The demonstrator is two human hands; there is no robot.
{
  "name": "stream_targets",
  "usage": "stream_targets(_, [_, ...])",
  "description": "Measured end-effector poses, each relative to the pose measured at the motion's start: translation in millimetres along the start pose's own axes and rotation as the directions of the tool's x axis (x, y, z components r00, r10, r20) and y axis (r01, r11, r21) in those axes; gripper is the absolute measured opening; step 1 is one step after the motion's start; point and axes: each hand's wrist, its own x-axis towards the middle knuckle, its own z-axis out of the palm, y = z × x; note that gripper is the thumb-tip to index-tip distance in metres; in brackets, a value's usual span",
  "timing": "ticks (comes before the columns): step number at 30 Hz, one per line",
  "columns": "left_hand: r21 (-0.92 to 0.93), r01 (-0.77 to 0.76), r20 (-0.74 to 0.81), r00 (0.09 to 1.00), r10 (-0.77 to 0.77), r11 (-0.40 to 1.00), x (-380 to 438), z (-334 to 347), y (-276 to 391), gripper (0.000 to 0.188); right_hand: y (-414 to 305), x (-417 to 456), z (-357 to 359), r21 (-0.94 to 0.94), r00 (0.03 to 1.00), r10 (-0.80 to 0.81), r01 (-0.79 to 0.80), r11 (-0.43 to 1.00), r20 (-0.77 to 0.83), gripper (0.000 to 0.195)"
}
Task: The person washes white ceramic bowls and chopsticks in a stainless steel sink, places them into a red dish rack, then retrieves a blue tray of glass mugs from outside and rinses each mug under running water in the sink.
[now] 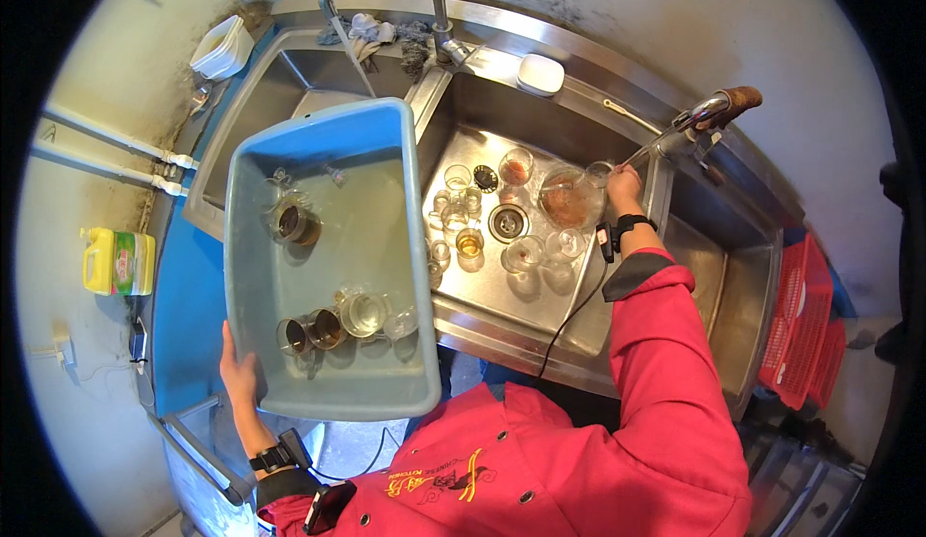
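My left hand [239,372] grips the lower left side of a large blue-grey plastic tub [333,255]. Inside the tub are a glass mug with dark liquid [298,224], two more dark-filled glass mugs [312,333] and a clear glass vessel [363,315]. Over the right part of the middle sink basin, my right hand [623,188] is closed at a small clear glass cup [599,174]; its fingers are partly hidden. Just left of that hand sits a round glass pot with reddish-brown contents [568,200]. Several other glass cups [456,215] stand on the basin floor around the drain [508,222].
Water runs from the left tap [438,1] behind the tub. A second tap [705,111] rises beside my right hand. A white dish [540,74] rests on the back ledge near rags [372,30]. Red plastic baskets [796,320] stand right; a yellow jug [119,262] is left.
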Motion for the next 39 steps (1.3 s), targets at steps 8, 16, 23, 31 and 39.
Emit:
stream_targets(8, [-0.062,0.091,0.033,0.996,-0.089,0.994,2,4,13,0.079,22,-4,5,0.610,0.868,0.306,-0.493,0.620,0.391,0.018])
stream_targets(16, [-0.005,-0.019,-0.003,1.000,0.019,1.000,-4,1,0,0.078,2,-17,-2,0.687,0.861,0.360,-0.504,0.523,0.358,0.011])
stream_targets(23, [0.037,-0.006,-0.011,1.000,0.006,0.999,-6,-1,26,0.074,-22,-39,-32,0.535,0.821,0.199,-0.512,0.672,0.536,0.015])
stream_targets(31, [0.095,0.066,-0.058,0.996,-0.060,0.993,-12,-5,15,0.078,-260,-163,-124,0.448,0.724,-0.584,0.412,0.793,0.368,0.022])
stream_targets(39, [0.170,0.026,-0.035,0.999,-0.020,0.985,-15,-3,10,0.080,-426,-311,-54,0.465,0.006,-0.902,0.856,0.228,0.432,0.034])
